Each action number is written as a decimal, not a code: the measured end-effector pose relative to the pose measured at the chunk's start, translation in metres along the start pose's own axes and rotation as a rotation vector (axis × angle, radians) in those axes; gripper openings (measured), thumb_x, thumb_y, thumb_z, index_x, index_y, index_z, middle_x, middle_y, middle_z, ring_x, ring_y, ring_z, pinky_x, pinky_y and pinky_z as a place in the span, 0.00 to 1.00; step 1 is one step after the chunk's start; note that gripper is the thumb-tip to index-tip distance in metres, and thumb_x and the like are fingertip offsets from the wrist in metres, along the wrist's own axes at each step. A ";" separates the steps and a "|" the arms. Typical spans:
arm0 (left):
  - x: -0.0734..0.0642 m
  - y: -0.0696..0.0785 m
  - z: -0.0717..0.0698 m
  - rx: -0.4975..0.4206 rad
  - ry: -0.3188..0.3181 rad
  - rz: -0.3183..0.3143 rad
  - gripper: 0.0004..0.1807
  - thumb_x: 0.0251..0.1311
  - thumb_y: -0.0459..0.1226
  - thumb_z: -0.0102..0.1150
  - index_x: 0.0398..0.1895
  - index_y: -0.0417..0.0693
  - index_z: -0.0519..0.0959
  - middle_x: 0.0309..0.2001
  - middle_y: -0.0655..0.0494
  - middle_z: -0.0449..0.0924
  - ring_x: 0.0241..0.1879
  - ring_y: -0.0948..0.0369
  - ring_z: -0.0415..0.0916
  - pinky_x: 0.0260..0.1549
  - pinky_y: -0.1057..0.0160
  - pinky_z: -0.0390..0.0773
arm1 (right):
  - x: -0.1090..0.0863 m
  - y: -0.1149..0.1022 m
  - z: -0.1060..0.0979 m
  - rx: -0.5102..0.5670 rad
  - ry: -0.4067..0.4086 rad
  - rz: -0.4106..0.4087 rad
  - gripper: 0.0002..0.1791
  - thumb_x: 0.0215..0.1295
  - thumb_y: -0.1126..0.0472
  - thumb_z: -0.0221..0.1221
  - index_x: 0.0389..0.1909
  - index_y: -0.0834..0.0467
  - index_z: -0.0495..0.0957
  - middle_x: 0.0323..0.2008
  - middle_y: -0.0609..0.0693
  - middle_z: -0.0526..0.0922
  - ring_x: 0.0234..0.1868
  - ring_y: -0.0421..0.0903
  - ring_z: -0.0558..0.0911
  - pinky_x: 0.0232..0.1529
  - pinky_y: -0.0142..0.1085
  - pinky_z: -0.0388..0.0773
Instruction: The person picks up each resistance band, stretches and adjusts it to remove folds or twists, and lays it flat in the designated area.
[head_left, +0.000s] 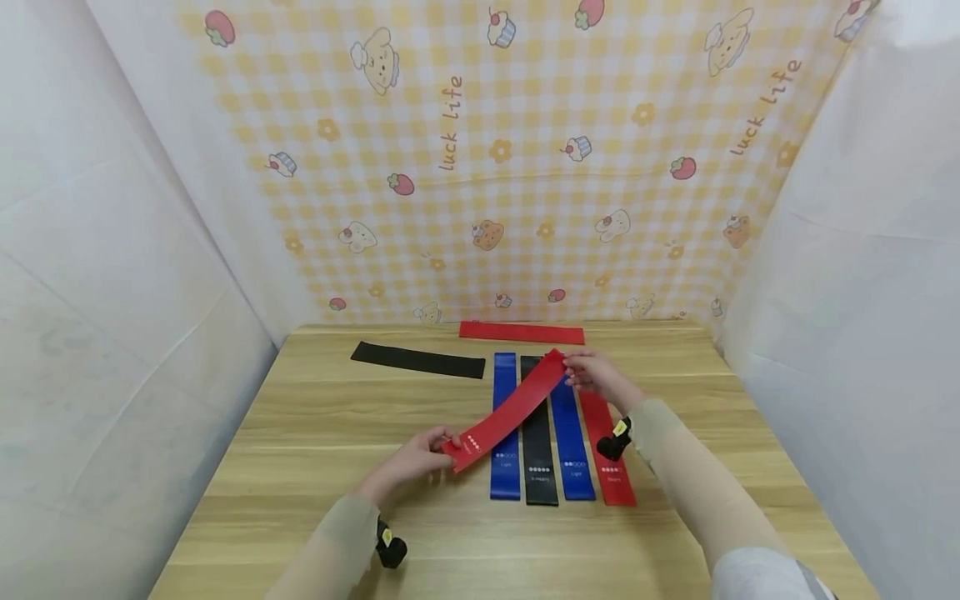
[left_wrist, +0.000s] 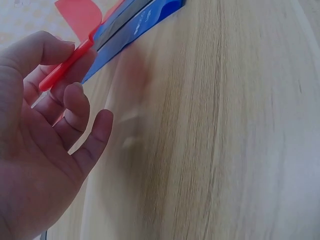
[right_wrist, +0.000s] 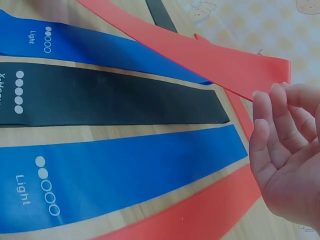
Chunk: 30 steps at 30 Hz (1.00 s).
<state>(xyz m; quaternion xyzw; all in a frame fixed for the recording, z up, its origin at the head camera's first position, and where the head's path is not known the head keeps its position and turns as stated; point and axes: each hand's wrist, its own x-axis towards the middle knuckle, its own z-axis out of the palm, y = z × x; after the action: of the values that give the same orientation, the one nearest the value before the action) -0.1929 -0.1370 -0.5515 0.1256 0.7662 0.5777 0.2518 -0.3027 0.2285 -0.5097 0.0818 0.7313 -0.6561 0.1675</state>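
Note:
A red resistance band (head_left: 512, 410) stretches slantwise between both hands, above a row of flat bands. My left hand (head_left: 416, 457) pinches its lower, printed end between thumb and fingers; the left wrist view shows the band's folded edge (left_wrist: 65, 67) in that pinch. At the upper end, my right hand (head_left: 597, 374) holds the corner with its fingertips. Below lie a blue band (head_left: 506, 479), a black band (head_left: 541, 467), a second blue band (head_left: 576, 450) and another red band (head_left: 611, 458), side by side. The held band partly covers the first three.
A black band (head_left: 417, 360) lies crosswise at the back left of the wooden table (head_left: 315, 467). Another red band (head_left: 521, 332) lies along the back edge, near the patterned cloth (head_left: 517, 200). White sheets hang at both sides.

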 end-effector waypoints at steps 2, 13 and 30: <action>0.002 0.002 0.000 -0.003 -0.007 0.004 0.14 0.57 0.30 0.62 0.46 0.42 0.74 0.33 0.50 0.78 0.23 0.55 0.73 0.22 0.62 0.74 | 0.000 -0.001 -0.002 0.001 0.000 -0.005 0.14 0.73 0.57 0.54 0.50 0.63 0.72 0.37 0.58 0.80 0.36 0.53 0.84 0.51 0.49 0.77; 0.010 0.005 0.009 0.014 -0.054 0.041 0.10 0.58 0.30 0.62 0.43 0.42 0.76 0.31 0.51 0.78 0.21 0.56 0.72 0.21 0.63 0.74 | -0.001 0.001 -0.008 0.055 -0.014 -0.028 0.14 0.73 0.61 0.52 0.52 0.68 0.71 0.38 0.58 0.83 0.47 0.61 0.83 0.54 0.53 0.71; 0.018 0.000 0.031 -0.003 -0.038 0.023 0.07 0.63 0.35 0.60 0.39 0.39 0.79 0.32 0.52 0.83 0.27 0.57 0.78 0.28 0.61 0.78 | 0.004 -0.011 -0.021 -0.035 -0.005 -0.110 0.21 0.73 0.61 0.52 0.60 0.71 0.68 0.41 0.57 0.83 0.46 0.59 0.83 0.55 0.56 0.70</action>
<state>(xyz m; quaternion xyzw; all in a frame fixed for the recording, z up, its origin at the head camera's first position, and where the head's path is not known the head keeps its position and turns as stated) -0.1916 -0.1028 -0.5617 0.1449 0.7590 0.5790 0.2600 -0.3125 0.2473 -0.4992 0.0369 0.7456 -0.6517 0.1344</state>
